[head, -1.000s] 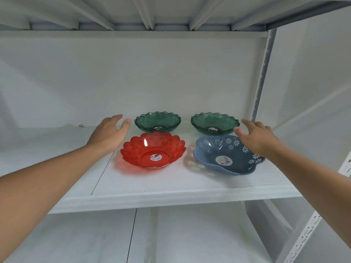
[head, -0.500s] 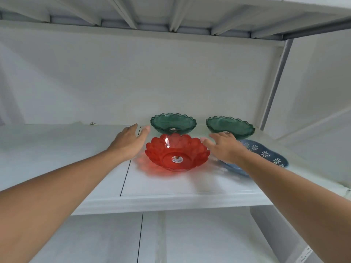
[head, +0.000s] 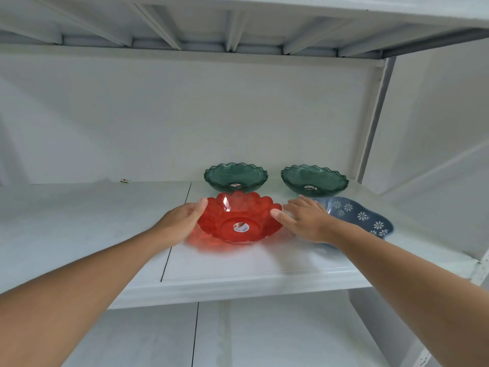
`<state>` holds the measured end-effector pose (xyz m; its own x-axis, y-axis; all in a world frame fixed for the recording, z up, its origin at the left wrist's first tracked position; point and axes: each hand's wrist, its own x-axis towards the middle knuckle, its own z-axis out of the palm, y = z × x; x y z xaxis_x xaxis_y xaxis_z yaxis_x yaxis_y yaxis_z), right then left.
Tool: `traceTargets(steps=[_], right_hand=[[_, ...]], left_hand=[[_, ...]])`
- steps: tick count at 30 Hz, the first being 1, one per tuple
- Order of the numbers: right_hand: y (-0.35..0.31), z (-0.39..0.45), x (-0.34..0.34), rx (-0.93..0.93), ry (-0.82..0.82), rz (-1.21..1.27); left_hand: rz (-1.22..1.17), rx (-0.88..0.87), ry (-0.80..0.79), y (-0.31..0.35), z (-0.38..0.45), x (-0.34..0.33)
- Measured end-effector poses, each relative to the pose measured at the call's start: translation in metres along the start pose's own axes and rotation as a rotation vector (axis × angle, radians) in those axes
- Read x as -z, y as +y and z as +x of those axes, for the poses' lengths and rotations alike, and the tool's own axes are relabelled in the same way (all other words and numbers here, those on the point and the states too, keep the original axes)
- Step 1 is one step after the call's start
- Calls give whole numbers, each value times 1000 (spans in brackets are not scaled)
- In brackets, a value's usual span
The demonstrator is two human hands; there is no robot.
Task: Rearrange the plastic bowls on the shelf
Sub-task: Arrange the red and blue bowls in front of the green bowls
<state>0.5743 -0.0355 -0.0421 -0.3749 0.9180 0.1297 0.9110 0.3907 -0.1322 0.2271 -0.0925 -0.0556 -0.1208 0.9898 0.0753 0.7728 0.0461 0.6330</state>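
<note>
**Red bowl bracketed between both hands at the front of the shelf**

The red bowl (head: 239, 218) sits on the white shelf (head: 238, 266) in the front row, directly ahead of the person and between the two hands; this is the relation the coming move turns on. The left hand (head: 180, 222) lies against the bowl's left rim, thumb up at the scalloped edge and the fingers curved low around the side, so it is cupping rather than pinching; whether the fingers reach under the base I cannot tell. The right hand (head: 304, 219) is at the right rim, fingers loosely spread and its thumb tip touching or nearly touching the edge; it looks not yet closed on the bowl. The bowl is round, so it has no long axis to align with; the line that matters runs left to right, from palm to palm.

Behind it stand two green bowls (head: 235, 177) and (head: 314, 180), apart from it; the blue bowl (head: 360, 215) lies just right of the red one, partly hidden by the right wrist.

My judgement: a two-handed lift is being set up, and the left hand is the better seated; the right should close before the bowl rises, minding the blue bowl beside it.
</note>
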Motion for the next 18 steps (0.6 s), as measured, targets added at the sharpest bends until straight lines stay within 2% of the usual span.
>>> traceTargets(steps=[4, 10, 18], right_hand=[[-10, 16, -9, -33, -47, -43], [-18, 22, -20, -74, 23, 18], [-4, 8, 27, -163, 95, 12]], left_hand=[[22, -17, 56, 16, -1, -9], [-215, 104, 78, 22, 0, -18], [-241, 31, 133, 72, 1, -3]])
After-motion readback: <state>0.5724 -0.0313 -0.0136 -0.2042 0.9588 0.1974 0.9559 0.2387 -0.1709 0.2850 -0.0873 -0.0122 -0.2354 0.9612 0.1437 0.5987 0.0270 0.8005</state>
